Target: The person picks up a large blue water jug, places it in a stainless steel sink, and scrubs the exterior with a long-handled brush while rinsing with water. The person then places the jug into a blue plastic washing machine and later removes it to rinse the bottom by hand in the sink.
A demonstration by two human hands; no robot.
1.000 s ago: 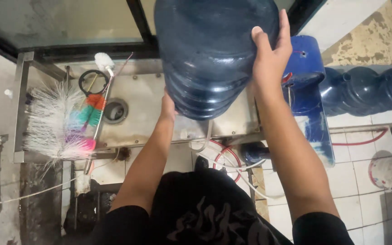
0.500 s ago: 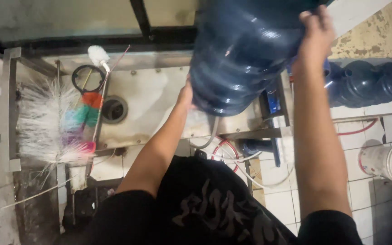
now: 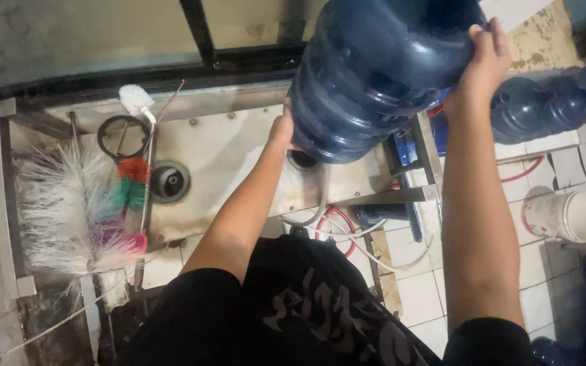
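Observation:
I hold a large dark blue water jug (image 3: 374, 74) up in the air over a metal wash basin (image 3: 239, 156). The jug is tilted, its bottom end toward the upper right. My left hand (image 3: 282, 129) presses against the jug's lower left side near its neck end. My right hand (image 3: 486, 57) grips the jug's upper right edge. Under the jug a round hole (image 3: 303, 160) in the basin top shows partly. The jug's mouth is hidden.
A round nozzle fitting (image 3: 168, 181) sits in the basin. A big white bristle brush with coloured bands (image 3: 83, 210) lies on the left. Several blue jugs (image 3: 544, 102) lie at right. A white bucket (image 3: 564, 217) stands on the tiled floor. Hoses (image 3: 334, 227) hang below.
The jug has swung to the right and upward in view, tilting more. Both hands stayed on it. The view shifted slightly left, showing more of the basin.

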